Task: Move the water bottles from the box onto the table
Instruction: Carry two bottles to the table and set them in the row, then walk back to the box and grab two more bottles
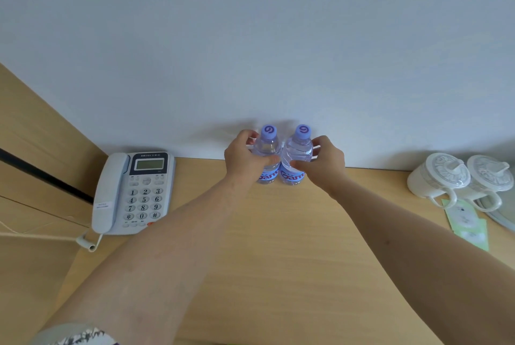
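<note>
Two clear water bottles w/ purple caps stood upright side by side, touching, on the wooden table (278, 247) against the wall. Left hand (241, 156) wrapped the left bottle (268, 146); right hand (324, 162) wrapped the right bottle (299, 149), fingers curled round each. No box in view, so bottles remaining couldn't be told. This pair looked nearly placed, pending release.

One head-worn view — looking forward and down, close over the table (278, 247).
</note>
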The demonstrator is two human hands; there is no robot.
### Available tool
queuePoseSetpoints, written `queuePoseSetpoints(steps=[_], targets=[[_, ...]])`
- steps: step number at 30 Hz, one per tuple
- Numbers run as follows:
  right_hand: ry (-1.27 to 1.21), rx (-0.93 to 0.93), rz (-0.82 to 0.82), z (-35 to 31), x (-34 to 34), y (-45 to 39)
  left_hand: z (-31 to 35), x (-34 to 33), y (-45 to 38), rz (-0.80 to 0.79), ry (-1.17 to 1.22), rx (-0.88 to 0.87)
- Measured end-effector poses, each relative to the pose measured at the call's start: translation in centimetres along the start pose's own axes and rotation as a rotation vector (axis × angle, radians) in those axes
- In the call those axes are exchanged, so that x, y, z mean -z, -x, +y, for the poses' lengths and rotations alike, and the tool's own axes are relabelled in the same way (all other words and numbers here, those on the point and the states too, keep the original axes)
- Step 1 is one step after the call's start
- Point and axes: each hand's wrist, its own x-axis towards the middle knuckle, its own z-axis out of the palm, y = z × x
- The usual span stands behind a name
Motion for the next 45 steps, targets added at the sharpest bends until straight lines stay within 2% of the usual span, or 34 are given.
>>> queuePoseSetpoints(steps=[7,17,20,25,28,36,40,45], targets=[[0.022,0.02,0.021,0.3,-1.1,0.1,-0.5,0.0,-0.2,-0.006,-0.003,-0.016],[0.072,-0.016,0.002,-0.6,-0.5,1.0,0.3,0.9,0.5,-0.014,-0.139,-0.1],[0.138,0.007,0.058,-1.2,-0.1,1.8,1.3,2.1,0.8,0.021,-0.224,-0.217],[0.309,0.072,0.168,-2.5,2.0,4.3,4.4,3.6,1.7,0.008,-0.349,-0.536],[0.411,0.084,0.24,-2.9,4.8,6.4,7.6,3.1,2.6,-0.053,-0.427,-0.7],[0.562,0.034,0.475,0.6,16.7,14.8,16.3,-4.0,9.8,-0.266,-0.53,-0.947],[0.591,-0.074,0.598,4.6,23.7,21.6,20.1,-9.4,17.3,-0.378,-0.508,-1.068],[0.626,-0.232,0.738,11.6,32.3,32.7,24.2,-17.4,30.4,-0.495,-0.456,-1.244]])
